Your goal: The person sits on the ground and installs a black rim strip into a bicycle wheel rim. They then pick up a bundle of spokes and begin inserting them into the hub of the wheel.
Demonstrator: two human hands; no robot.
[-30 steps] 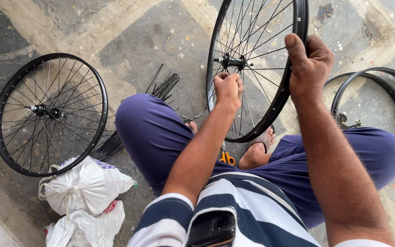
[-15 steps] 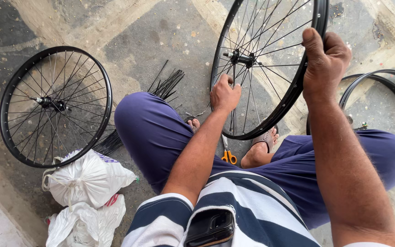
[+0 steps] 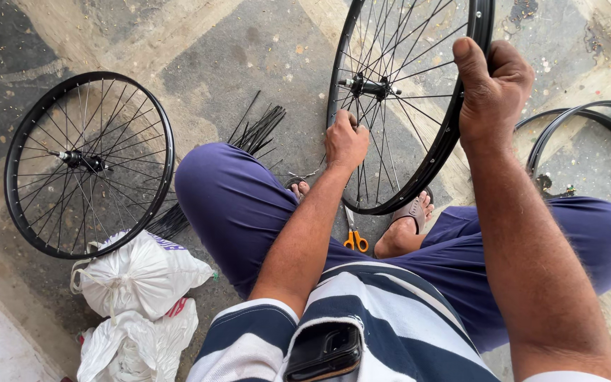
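Patchy grey concrete floor [image 3: 235, 64] lay under you where you sat cross-legged, and the bicycle wheel [image 3: 419, 85] stood upright between your knees, its lower rim resting near your sandalled foot [image 3: 408, 223]. Your right hand [image 3: 493, 88] was clamped over the rim on its right side, thumb up, steadying it. Your left hand [image 3: 346, 140] was closed among the lower spokes just below the hub [image 3: 369, 86]; whether it pinched a spoke or a small tool, I could not tell.

Judging from that grip, you were at the spoke-by-spoke stage, working on lacing or tensioning near the hub. Any next move called for the rim hand to hold firm while the other fed or turned one spoke without bending its neighbours, then for a slight turn of the wheel.

Orange-handled scissors [image 3: 353, 237] lay by your foot. Loose spokes [image 3: 259, 131] were fanned just beyond your left knee, a finished wheel [image 3: 90, 163] lay flat further left, beside white bags [image 3: 139, 276], and bare rims [image 3: 588, 134] lay to your right.
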